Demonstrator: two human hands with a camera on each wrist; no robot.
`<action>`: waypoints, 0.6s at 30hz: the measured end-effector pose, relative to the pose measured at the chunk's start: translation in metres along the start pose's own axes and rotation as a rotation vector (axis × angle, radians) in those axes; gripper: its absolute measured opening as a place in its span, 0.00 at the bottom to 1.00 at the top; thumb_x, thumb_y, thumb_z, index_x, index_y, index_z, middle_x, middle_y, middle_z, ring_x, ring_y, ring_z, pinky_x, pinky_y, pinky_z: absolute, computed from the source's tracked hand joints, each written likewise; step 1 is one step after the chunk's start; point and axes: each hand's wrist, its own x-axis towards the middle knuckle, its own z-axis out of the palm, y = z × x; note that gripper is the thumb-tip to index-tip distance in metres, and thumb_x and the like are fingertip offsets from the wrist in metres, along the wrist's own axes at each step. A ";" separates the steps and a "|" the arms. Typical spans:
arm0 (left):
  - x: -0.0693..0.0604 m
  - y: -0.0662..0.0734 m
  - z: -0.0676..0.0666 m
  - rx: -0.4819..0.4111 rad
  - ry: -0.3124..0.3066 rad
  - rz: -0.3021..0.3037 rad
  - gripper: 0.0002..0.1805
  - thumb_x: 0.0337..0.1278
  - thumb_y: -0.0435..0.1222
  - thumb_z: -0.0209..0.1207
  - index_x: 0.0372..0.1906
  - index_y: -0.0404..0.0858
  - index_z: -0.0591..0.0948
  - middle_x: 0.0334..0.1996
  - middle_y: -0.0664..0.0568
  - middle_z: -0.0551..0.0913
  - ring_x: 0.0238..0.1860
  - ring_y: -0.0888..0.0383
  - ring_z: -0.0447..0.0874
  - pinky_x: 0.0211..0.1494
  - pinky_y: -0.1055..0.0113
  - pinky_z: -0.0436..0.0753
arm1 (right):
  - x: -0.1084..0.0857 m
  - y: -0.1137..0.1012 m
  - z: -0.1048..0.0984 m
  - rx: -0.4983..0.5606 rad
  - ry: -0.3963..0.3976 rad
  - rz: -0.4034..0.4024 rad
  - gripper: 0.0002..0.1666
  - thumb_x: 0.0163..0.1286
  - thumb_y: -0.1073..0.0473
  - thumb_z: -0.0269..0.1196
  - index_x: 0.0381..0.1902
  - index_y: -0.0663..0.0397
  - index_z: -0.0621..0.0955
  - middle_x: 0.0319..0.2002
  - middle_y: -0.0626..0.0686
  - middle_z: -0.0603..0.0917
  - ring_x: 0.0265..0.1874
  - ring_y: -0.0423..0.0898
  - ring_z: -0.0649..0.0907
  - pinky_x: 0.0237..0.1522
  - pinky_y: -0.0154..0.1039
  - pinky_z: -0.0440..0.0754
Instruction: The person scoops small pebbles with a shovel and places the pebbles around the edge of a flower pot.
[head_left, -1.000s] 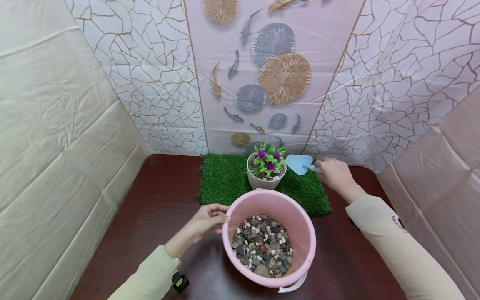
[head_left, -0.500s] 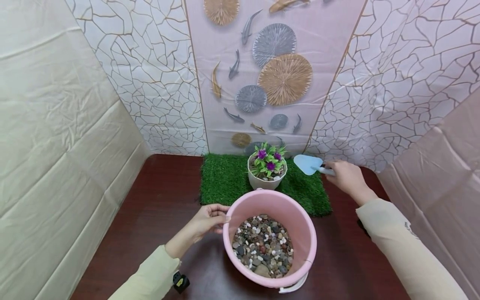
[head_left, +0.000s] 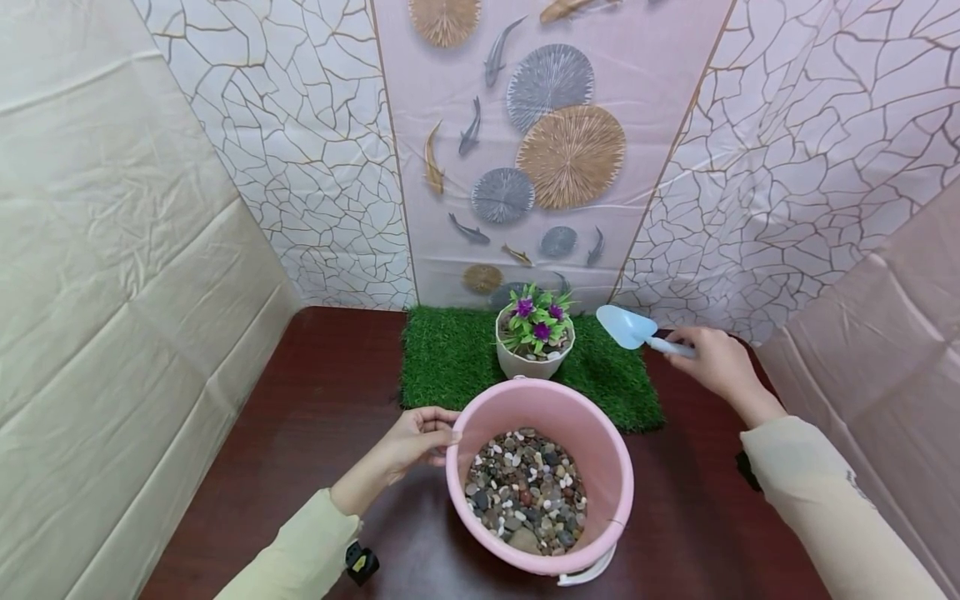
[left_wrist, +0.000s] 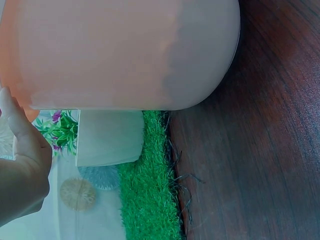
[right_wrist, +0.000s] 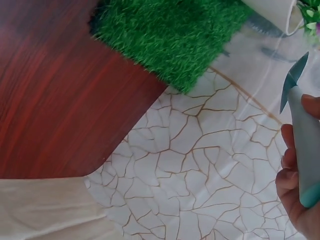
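A pink bucket [head_left: 607, 467] with pebbles [head_left: 525, 487] in its bottom stands on the table. My left hand [head_left: 411, 442] grips its rim on the left side, thumb over the edge. In the left wrist view part of that hand [left_wrist: 27, 160] is at the left edge, by the bucket's wall [left_wrist: 115, 55]. Right of the flowerpot [head_left: 528, 365], my right hand [head_left: 716, 362] holds a light-blue trowel [head_left: 628, 327] by its handle, raised, blade toward the pot. The right wrist view shows the fingers curled round the trowel's handle [right_wrist: 304, 145]. No pebbles show on the blade.
Behind the bucket, the white pot with purple artificial flowers [head_left: 540, 332] and small stones sits on a green grass mat [head_left: 450, 358]. The bucket's white handle [head_left: 588, 571] hangs at the front. Patterned cloth [head_left: 322, 167] closes off the back of the dark red table [head_left: 315, 392].
My right hand has drawn the trowel rightward, away from the flowerpot, and its blade has turned slightly. The left hand and bucket have stayed in place.
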 end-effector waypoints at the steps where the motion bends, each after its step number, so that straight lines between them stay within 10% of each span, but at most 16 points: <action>1: 0.000 0.000 0.000 0.000 0.000 0.000 0.23 0.53 0.27 0.57 0.56 0.22 0.71 0.28 0.59 0.80 0.27 0.66 0.81 0.26 0.78 0.83 | -0.001 -0.001 0.000 0.013 0.004 -0.006 0.12 0.59 0.61 0.63 0.40 0.62 0.83 0.31 0.61 0.84 0.21 0.47 0.76 0.20 0.40 0.71; 18: 0.001 -0.001 0.000 -0.003 0.012 -0.011 0.23 0.53 0.28 0.58 0.55 0.24 0.72 0.27 0.58 0.80 0.26 0.66 0.81 0.26 0.78 0.83 | -0.026 -0.052 -0.003 0.139 0.107 -0.181 0.11 0.56 0.65 0.68 0.39 0.58 0.84 0.30 0.53 0.85 0.21 0.38 0.73 0.22 0.32 0.70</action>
